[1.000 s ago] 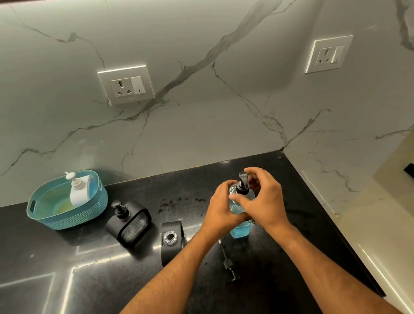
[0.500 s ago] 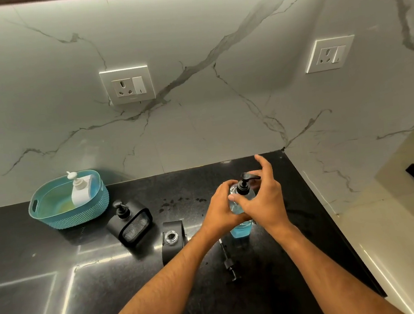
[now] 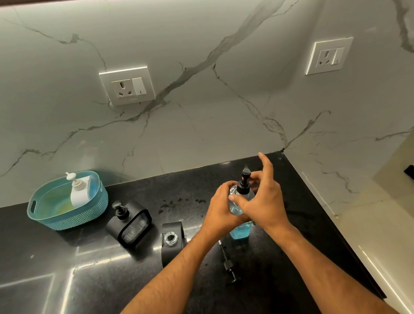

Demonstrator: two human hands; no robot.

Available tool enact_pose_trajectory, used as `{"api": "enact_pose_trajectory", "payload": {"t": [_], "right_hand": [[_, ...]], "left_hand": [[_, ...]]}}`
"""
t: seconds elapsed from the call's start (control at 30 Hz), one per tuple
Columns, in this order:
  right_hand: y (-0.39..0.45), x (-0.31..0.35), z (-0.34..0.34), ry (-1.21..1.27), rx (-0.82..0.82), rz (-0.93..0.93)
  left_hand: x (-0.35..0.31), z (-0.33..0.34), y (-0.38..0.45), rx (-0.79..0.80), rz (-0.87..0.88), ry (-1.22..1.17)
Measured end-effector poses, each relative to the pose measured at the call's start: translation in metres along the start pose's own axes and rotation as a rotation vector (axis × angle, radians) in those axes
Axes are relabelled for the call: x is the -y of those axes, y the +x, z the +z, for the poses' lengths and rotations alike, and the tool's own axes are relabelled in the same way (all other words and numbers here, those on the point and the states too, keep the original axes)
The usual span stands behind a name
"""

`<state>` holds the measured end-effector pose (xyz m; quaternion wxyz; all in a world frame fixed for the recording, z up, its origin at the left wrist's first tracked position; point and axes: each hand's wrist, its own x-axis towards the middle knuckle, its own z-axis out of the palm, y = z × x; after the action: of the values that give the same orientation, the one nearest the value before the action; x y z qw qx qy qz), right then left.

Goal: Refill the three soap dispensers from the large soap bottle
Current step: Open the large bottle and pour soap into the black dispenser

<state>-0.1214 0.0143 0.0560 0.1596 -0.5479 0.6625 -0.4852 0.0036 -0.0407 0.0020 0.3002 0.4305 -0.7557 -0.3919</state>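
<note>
Bottle (image 3: 238, 228) of blue soap stands upright between my hands: left hand (image 3: 222, 207) grips its body, right hand (image 3: 263, 202) pinches the pump collar (image 3: 243, 187), directly above.
</note>
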Motion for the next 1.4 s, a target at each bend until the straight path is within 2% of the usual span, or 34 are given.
{"api": "enact_pose_trajectory", "payload": {"t": [0.4, 0.9, 1.4], "right_hand": [[0.009, 0.018, -0.011, 0.020, -0.085, -0.040], [0.023, 0.051, -0.039, 0.073, -0.191, -0.123], [0.026, 0.085, -0.071, 0.075, -0.333, -0.197]], "left_hand": [[-0.003, -0.001, -0.001, 0.017, -0.041, 0.000], [-0.015, -0.008, -0.002, 0.001, 0.037, -0.015], [-0.023, -0.015, -0.008, -0.002, 0.007, -0.011]]}}
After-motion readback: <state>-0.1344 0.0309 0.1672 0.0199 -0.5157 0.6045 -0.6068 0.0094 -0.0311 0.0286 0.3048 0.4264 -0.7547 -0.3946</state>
